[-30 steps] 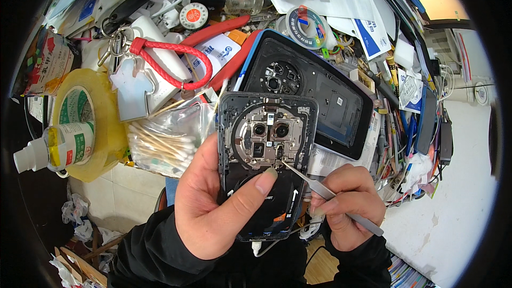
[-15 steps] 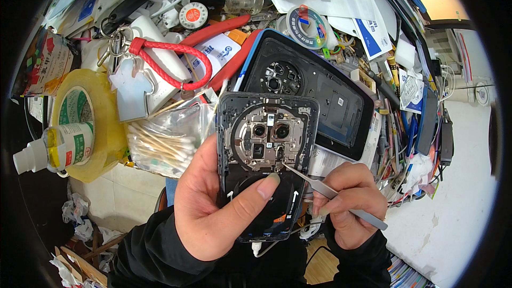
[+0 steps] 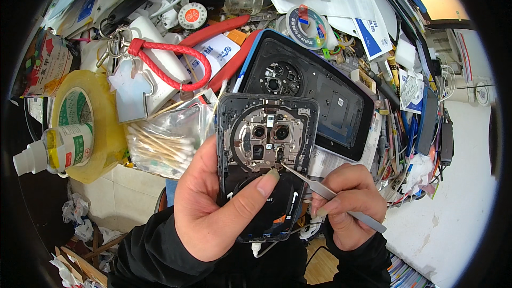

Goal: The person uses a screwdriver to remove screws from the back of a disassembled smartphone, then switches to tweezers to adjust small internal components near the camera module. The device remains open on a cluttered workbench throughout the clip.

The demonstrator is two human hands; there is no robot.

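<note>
My left hand (image 3: 216,205) is closed around an opened smartphone (image 3: 266,181), its thumb lying across the black lower half. Camera modules and metal plates show in the phone's upper half. A white cable plug (image 3: 256,247) is at the bottom edge of the phone. Between the fingers of my right hand (image 3: 352,202) are metal tweezers (image 3: 321,188), their points touching or just over the phone's inside, below the cameras. Behind the phone lies a removed back cover (image 3: 341,107) with a round camera opening, inner side up.
Cotton swabs (image 3: 160,146) in a clear bag lie left of the phone. Farther left are a yellow tape roll (image 3: 109,128) and a spray bottle (image 3: 58,146). Keys with a red braided strap (image 3: 170,48), a solder-like spool (image 3: 305,26) and loose tools crowd the bench behind.
Almost nothing differs. The tweezers and my right hand have shifted very slightly left; my left hand and the phone stay in place.
</note>
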